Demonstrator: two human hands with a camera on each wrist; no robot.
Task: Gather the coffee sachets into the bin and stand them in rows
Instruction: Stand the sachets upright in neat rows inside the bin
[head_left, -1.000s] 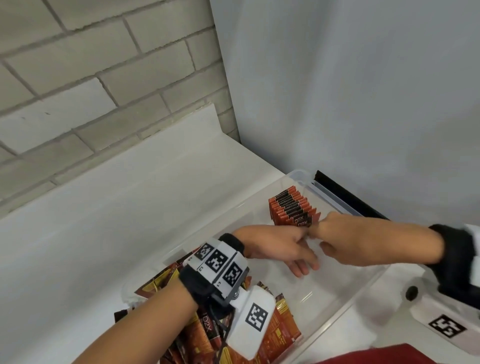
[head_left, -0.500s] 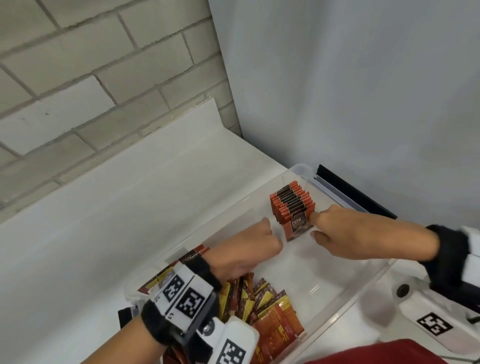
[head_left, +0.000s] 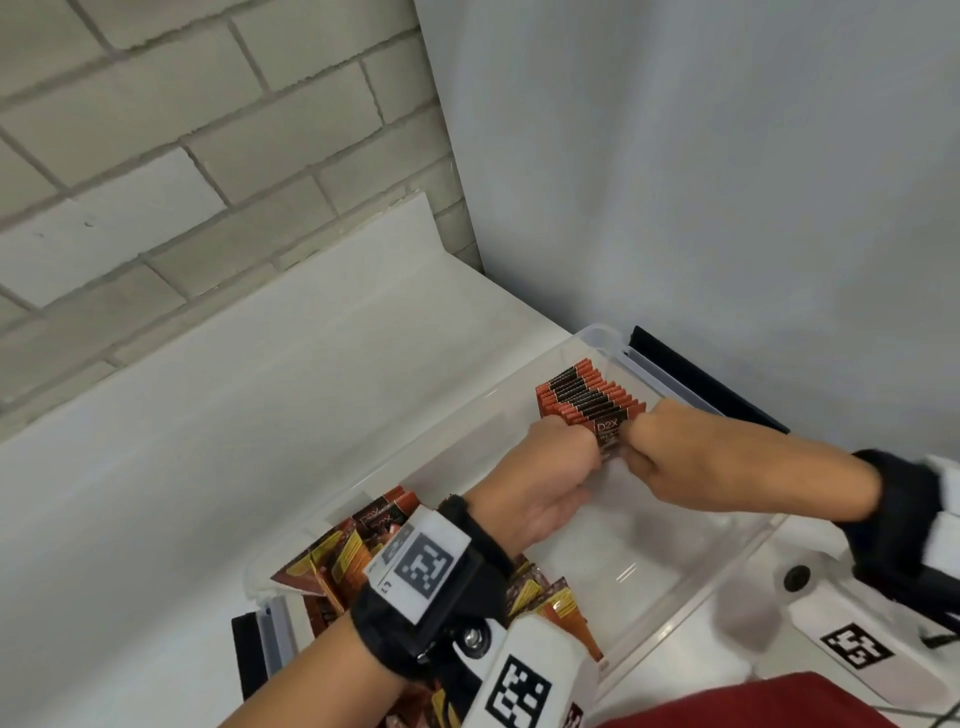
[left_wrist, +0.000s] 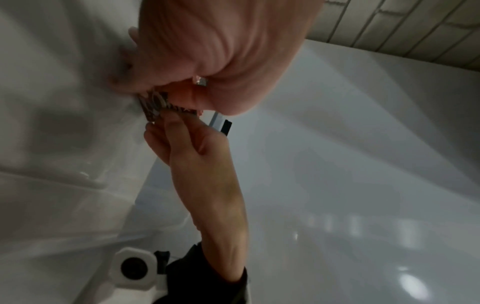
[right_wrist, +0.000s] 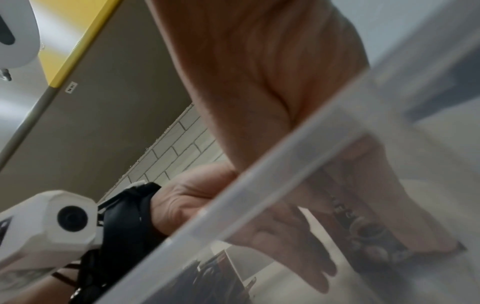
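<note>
A clear plastic bin (head_left: 691, 608) lies on the white counter. In its far corner stands a row of red-and-black coffee sachets (head_left: 584, 395). The front sachet (head_left: 608, 432), marked D2X, stands upright against that row. My left hand (head_left: 558, 460) holds its left edge and my right hand (head_left: 657, 449) pinches its right edge. In the left wrist view both hands meet at the sachet (left_wrist: 155, 107). Through the bin wall, the right wrist view shows the sachet (right_wrist: 363, 224) with my left hand's fingers (right_wrist: 309, 261) stretched down beside it. A loose pile of sachets (head_left: 358, 553) fills the bin's near left end.
A brick wall (head_left: 182, 156) rises behind the counter and a grey wall (head_left: 701, 182) stands just past the bin's far side. A black strip (head_left: 701, 384) lies between bin and grey wall. The bin's middle floor (head_left: 634, 561) is bare. Red cloth (head_left: 753, 701) shows at the bottom edge.
My left hand drew back toward the loose pile, then returned to the row and now holds the front sachet's left edge. The right hand stayed at the row's front.
</note>
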